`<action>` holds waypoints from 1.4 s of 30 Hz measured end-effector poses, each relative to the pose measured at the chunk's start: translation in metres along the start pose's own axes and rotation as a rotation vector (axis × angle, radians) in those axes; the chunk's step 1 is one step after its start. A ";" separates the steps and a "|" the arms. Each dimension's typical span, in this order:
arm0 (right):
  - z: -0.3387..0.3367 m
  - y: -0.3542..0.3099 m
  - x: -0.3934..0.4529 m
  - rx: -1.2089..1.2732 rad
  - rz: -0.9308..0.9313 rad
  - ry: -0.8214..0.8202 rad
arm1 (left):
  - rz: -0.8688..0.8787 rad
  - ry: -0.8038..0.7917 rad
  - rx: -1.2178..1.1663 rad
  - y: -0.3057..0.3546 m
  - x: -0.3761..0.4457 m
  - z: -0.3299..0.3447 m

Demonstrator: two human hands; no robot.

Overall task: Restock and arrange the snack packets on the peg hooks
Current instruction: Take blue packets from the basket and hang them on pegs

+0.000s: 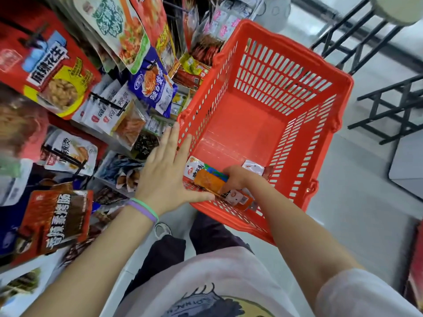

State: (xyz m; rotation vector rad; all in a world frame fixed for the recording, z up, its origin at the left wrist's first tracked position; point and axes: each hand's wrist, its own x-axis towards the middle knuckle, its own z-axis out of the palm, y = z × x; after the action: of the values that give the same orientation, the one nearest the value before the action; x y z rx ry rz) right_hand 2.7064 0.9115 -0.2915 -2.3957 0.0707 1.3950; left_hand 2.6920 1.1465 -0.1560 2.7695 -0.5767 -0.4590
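Observation:
A red plastic basket (pixel 320 124) stands on the floor beside the snack rack. Inside it, at the near wall, lie a few snack packets (pixel 207 177), orange, green and white. My right hand (pixel 235 177) reaches into the basket and its fingers curl round these packets. My left hand (pixel 167 170) is spread flat with straight fingers over the basket's near left rim, thumb close to the packets. Peg hooks (pixel 107 102) on the left carry hanging snack packets, among them a red peanut bag (pixel 52 72) and a blue packet (pixel 153 85).
Lower shelves of the rack hold more packets at the left. Black metal stool frames (pixel 389 104) stand on the pale floor at the right. A red display edge (pixel 416 259) shows at the far right. My legs and a shoe (pixel 162 229) are below the basket.

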 end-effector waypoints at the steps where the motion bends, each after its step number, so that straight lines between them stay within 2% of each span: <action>1: -0.003 0.000 0.000 0.061 -0.001 -0.014 | -0.002 -0.003 -0.006 0.000 0.000 0.000; 6: -0.035 -0.006 -0.021 0.473 -0.087 0.041 | -0.009 -0.036 -0.039 0.003 0.000 -0.005; 9: -0.062 -0.015 -0.051 0.570 -0.198 0.070 | 0.006 -0.013 -0.069 0.009 0.005 -0.013; 13: -0.108 -0.028 -0.110 0.577 -0.382 0.044 | 0.171 0.068 -0.105 0.030 0.031 -0.051; 15: -0.131 -0.032 -0.138 0.537 -0.464 0.005 | 0.204 -0.010 -0.080 0.044 0.048 -0.079; 19: -0.168 -0.041 -0.170 0.471 -0.500 0.013 | 0.074 -0.313 -0.139 0.070 0.076 -0.127; 24: -0.188 -0.044 -0.174 0.426 -0.434 0.049 | 0.058 -0.363 -0.131 0.080 0.099 -0.141; 27: -0.188 -0.044 -0.164 0.384 -0.427 0.051 | 0.024 -0.400 -0.271 0.074 0.104 -0.130; 31: -0.186 -0.041 -0.148 0.379 -0.423 0.026 | -0.039 -0.394 -0.474 0.064 0.102 -0.107; 35: -0.198 -0.020 -0.133 0.453 -0.472 -0.084 | -0.145 -0.357 -0.647 0.047 0.095 -0.095; 39: -0.194 -0.011 -0.128 0.853 -0.580 -0.040 | -0.332 -0.168 -0.908 0.033 0.083 -0.090; 42: -0.178 -0.047 -0.139 1.093 -0.681 0.150 | -0.433 -0.018 -1.137 0.034 0.075 -0.087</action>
State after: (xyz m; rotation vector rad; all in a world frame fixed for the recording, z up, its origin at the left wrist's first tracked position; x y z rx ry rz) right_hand 2.7937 0.8759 -0.0813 -1.3775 0.0336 0.5805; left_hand 2.7765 1.1021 -0.0843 1.7492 0.2672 -0.6344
